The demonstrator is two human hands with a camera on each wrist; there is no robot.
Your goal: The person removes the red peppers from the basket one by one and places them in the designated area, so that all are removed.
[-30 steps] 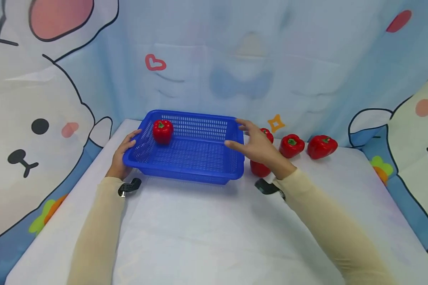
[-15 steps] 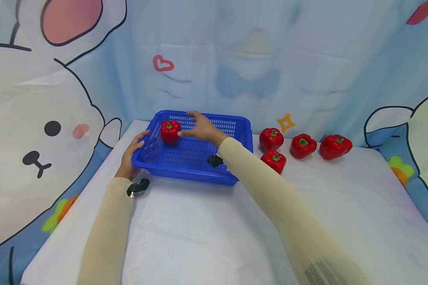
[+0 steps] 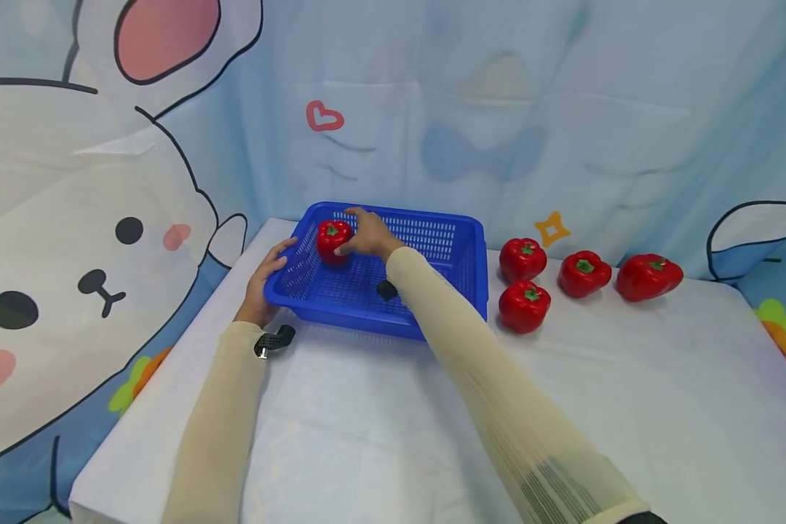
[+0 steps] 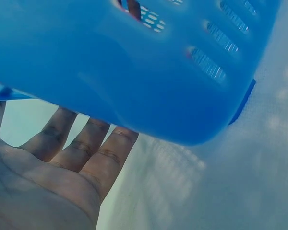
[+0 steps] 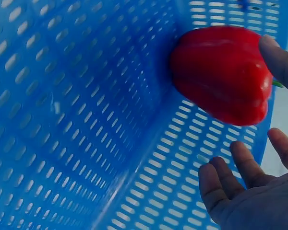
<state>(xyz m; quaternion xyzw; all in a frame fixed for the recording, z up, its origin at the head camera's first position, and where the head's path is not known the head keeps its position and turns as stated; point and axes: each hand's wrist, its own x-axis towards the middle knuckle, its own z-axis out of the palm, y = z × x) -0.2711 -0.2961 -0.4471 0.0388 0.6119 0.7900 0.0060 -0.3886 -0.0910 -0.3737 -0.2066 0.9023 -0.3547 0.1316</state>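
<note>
A red bell pepper (image 3: 332,240) with a green stem sits in the left end of a blue perforated basket (image 3: 380,324). My right hand (image 3: 372,236) reaches into the basket beside it. In the right wrist view the thumb lies at the stem end of the pepper (image 5: 221,74), while the other fingers are spread apart from it; whether the thumb touches cannot be told. My left hand (image 3: 262,287) is at the basket's left side. Its fairly straight fingers (image 4: 108,160) meet the rim in the left wrist view, their tips hidden behind the blue wall.
To the right of the basket, several more red bell peppers lie on the white tablecloth: one at the back (image 3: 521,259), one in front (image 3: 524,306), others farther right (image 3: 648,276). A cartoon-print curtain (image 3: 485,145) hangs behind the table.
My right hand has moved left from the basket's right end to the pepper inside. My left hand has stayed at the left rim. The head view has shifted, so everything appears farther right.
</note>
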